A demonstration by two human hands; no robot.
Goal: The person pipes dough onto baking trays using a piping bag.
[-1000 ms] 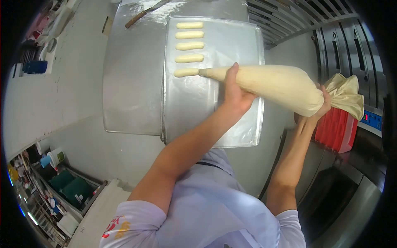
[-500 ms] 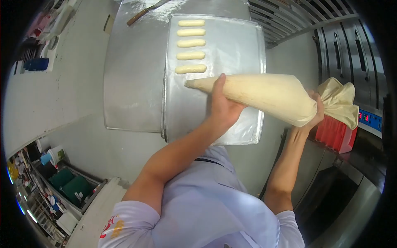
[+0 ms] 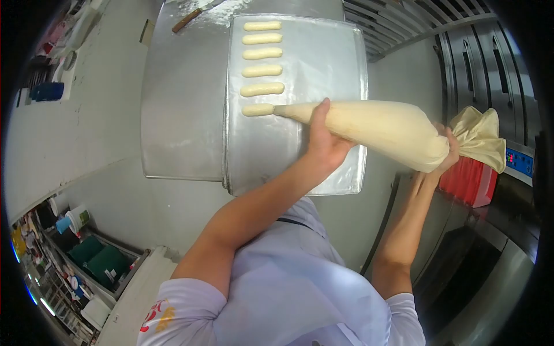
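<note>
A large cream-coloured piping bag [image 3: 381,130], plump with filling, lies slanted above a metal baking tray [image 3: 271,167]. My left hand [image 3: 330,141] is wrapped round its narrower part from below, thumb up along the side. At the twisted neck, my right hand [image 3: 448,151] grips it, and the loose gathered cloth [image 3: 479,135] flares out beyond. The bag's tip [image 3: 278,110] touches the right end of a short, pale piped strip [image 3: 258,109]. Farther up the tray lie several similar strips [image 3: 262,89] in a column, parallel and spaced apart.
The tray rests on a steel table [image 3: 184,127]. A wooden-handled tool [image 3: 187,20] lies by scattered white flour-like powder [image 3: 234,8] at the far edge. To the right stand a red container [image 3: 470,179], a slatted metal rack [image 3: 398,26] and steel equipment with a blue control panel [image 3: 519,162].
Both hands and the piping bag have moved slightly right. A new pale strip now lies on the tray to the left of the bag's tip.
</note>
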